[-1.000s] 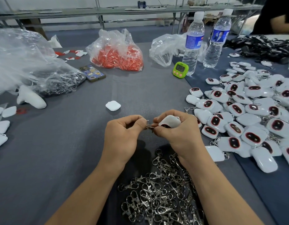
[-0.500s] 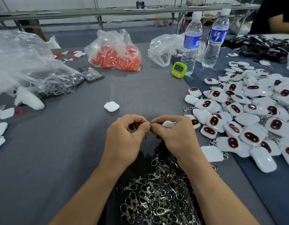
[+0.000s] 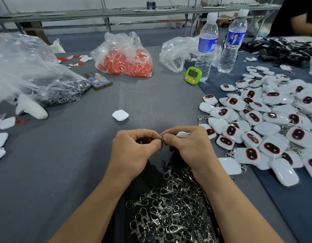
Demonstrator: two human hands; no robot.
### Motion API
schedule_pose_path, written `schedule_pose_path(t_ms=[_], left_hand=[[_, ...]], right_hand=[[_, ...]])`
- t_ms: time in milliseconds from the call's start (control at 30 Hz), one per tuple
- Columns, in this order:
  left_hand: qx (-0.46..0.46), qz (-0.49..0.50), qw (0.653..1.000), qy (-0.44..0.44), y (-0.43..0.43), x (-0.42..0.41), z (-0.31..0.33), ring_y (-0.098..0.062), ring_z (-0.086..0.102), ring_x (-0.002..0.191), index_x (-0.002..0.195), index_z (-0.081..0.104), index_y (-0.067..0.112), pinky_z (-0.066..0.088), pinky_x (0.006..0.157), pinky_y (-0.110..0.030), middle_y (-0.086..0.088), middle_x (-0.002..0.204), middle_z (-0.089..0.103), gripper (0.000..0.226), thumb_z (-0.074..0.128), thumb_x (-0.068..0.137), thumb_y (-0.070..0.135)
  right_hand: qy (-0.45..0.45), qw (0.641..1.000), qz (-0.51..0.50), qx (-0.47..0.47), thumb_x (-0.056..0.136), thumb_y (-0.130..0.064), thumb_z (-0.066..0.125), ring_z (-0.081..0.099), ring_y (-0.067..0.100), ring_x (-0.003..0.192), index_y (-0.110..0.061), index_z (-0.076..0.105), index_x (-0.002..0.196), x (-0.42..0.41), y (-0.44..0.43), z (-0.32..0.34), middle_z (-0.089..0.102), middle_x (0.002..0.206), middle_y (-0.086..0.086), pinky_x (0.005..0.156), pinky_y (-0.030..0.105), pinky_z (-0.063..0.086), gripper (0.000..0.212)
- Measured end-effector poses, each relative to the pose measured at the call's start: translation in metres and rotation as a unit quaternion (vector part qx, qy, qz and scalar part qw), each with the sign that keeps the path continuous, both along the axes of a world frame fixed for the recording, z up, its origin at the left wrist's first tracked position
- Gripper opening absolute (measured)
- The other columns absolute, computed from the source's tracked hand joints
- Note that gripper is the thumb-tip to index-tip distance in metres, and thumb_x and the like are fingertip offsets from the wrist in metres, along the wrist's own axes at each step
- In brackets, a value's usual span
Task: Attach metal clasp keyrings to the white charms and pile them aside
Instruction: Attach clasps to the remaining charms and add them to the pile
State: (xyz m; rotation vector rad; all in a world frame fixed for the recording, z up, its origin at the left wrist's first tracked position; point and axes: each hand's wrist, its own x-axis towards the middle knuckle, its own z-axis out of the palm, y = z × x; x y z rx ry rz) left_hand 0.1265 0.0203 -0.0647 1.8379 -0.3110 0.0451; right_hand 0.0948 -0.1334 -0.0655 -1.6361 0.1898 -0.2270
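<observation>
Hands meet over the middle of the grey table (image 3: 64, 172). The left hand (image 3: 134, 149) pinches a metal clasp keyring (image 3: 161, 142) between thumb and forefinger. The right hand (image 3: 188, 148) curls round a white charm (image 3: 183, 134), its fingertips pressed up against that same ring, so the 2 hands are basically touching. Can't tell if the ring is through the charm's loop, it's too tiny.

Just below the wrists sits a heap of loose clasps (image 3: 174, 216). The big pile of charms (image 3: 267, 120) spreads out on the right, most showing dark oval faces. 1 lone charm (image 3: 120, 115) lies beyond the hands, with a green timer (image 3: 193, 75) and 2 water bottles (image 3: 206, 44) further back.
</observation>
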Motion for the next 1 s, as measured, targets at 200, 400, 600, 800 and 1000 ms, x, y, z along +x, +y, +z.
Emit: schedule_pose_path(t_ms=[200,400,600,800,1000], left_hand=[[-0.032,-0.048,0.998,0.019,0.003,0.002,0.003,-0.014,0.065,0.065,0.071,0.081,0.026,0.054,0.066,-0.031,-0.005,0.068,0.074,0.01,0.077,0.069,0.017],[-0.016,-0.067,0.998,0.01,0.007,0.004,0.004,-0.029,0.07,0.073,0.074,0.081,0.024,0.058,0.071,-0.042,-0.002,0.072,0.075,0.022,0.083,0.074,0.002],[-0.02,-0.012,1.0,0.018,0.0,-0.001,0.004,-0.009,0.055,0.056,0.067,0.079,0.025,0.045,0.056,-0.027,-0.002,0.059,0.068,0.009,0.072,0.064,0.02],[0.257,0.202,0.912,-0.248,0.011,-0.001,0.003,-0.009,0.055,0.066,0.063,0.069,0.026,0.036,0.075,-0.025,0.011,0.058,0.061,0.007,0.069,0.07,0.029],[0.415,0.067,0.861,-0.287,0.004,-0.001,-0.007,-0.022,0.056,0.063,0.066,0.073,0.022,0.033,0.071,-0.036,0.005,0.061,0.063,0.014,0.087,0.066,0.022]], right_hand=[[0.006,0.998,0.048,0.051,0.083,0.002,0.076,0.058,0.015,0.059,-0.012,0.081,0.074,-0.002,-0.004,0.003,0.069,0.064,0.006,0.057,0.025,0.049,0.017],[0.006,0.996,0.067,0.054,0.082,0.004,0.075,0.057,0.017,0.058,-0.007,0.08,0.075,-0.002,-0.008,0.003,0.068,0.065,0.009,0.056,0.026,0.048,0.014],[0.019,0.998,0.059,0.033,0.083,-0.001,0.073,0.058,0.014,0.061,-0.014,0.079,0.088,-0.004,-0.005,0.002,0.068,0.067,0.005,0.058,0.026,0.048,0.015],[0.018,0.999,0.003,-0.048,0.077,-0.004,0.058,0.058,0.008,0.058,-0.022,0.049,0.087,-0.004,0.004,-0.001,0.076,0.085,-0.002,0.055,0.023,0.049,0.023],[-0.018,0.976,-0.029,-0.215,0.086,-0.015,0.071,0.058,0.004,0.063,-0.034,0.072,0.099,-0.001,0.0,-0.006,0.067,0.071,-0.012,0.061,0.016,0.044,0.023]])
